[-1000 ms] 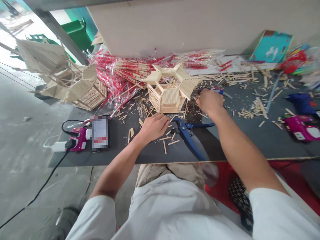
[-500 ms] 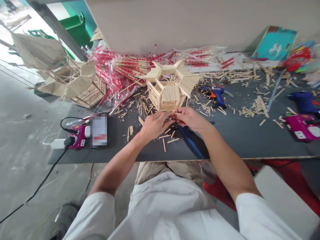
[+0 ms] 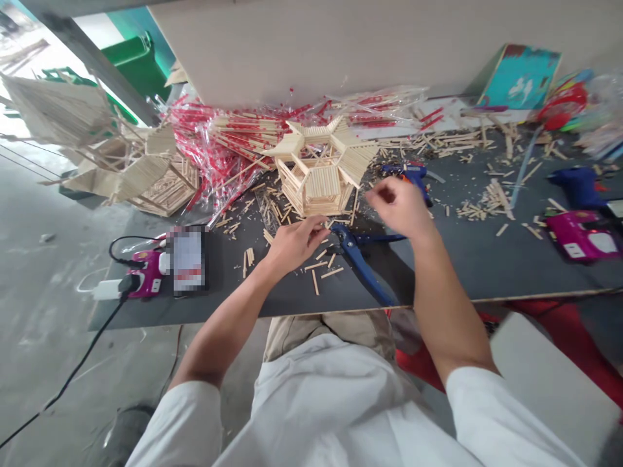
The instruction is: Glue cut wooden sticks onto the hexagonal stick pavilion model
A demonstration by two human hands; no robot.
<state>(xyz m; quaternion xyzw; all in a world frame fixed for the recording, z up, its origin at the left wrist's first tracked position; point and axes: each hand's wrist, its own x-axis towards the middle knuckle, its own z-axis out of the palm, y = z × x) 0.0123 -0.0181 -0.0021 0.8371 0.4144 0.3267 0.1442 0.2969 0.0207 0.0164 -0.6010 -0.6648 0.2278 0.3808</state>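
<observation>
My left hand (image 3: 298,245) is above the mat, its thumb and fingertips pinched together in front of the stick model. Whatever is in that pinch is too small to make out. My right hand (image 3: 403,206) is raised to the right of the model, fingers loosely curled with a gap at the thumb and nothing visible in them. Just behind it, partly covered, lies a blue glue gun (image 3: 413,172). The model (image 3: 324,181), built of thin wooden sticks with flared panels on top, stands beyond both hands. Between them rests a blue-handled cutting tool (image 3: 363,266).
Short cut sticks (image 3: 315,282) are scattered over the dark tabletop (image 3: 272,301). Red-and-clear wrapped stick bundles (image 3: 209,139) lie behind. At left are a larger stick structure (image 3: 141,162), a phone (image 3: 189,259) and a magenta power strip (image 3: 146,274). Another glue gun (image 3: 577,188) and magenta strip (image 3: 581,237) are at right.
My right hand has left my left hand and moved right and up, toward the glue gun. More of the blue-handled tool shows. My left hand stays pinched; the view has shifted slightly.
</observation>
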